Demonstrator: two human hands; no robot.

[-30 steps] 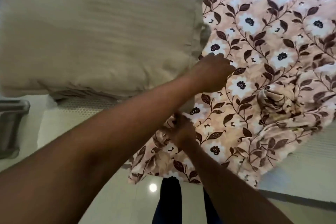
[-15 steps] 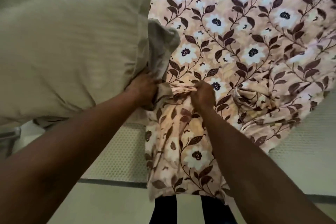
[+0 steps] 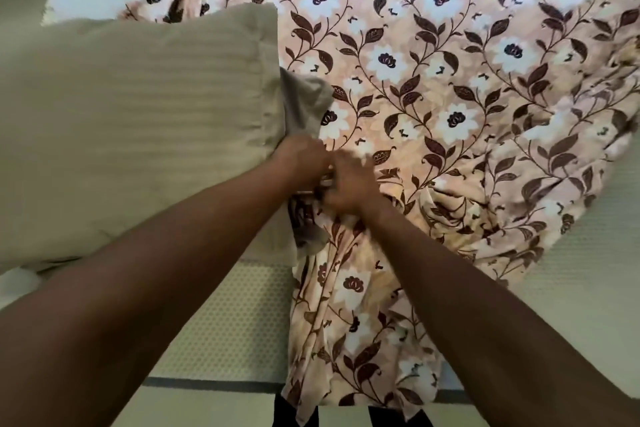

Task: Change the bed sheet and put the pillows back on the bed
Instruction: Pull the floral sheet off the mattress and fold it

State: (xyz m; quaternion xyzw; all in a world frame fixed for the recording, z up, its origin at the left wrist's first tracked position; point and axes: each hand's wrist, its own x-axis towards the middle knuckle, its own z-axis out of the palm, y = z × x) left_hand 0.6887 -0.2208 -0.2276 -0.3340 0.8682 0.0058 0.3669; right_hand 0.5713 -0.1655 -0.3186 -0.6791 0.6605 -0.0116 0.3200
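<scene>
Beige, faintly striped pillow (image 3: 138,135) at left, lying on the bare dotted cream mattress (image 3: 228,319), loose case flap at its right end. Just right of that, left hand (image 3: 303,163) pressed at the pillow's corner, fingers curled round a bunched edge of cloth. Touching it, right hand (image 3: 349,189) clenched on the same gathered fold of peach floral bed sheet (image 3: 450,107). Rightwards, sheet spread loosely over the middle, wrinkled, one strip trailing off the near edge, mattress uncovered at far right. Judged early: sheet laid but not squared, smoothed or tucked; pillow likely to need lifting clear; pillow placement yet to do.
</scene>
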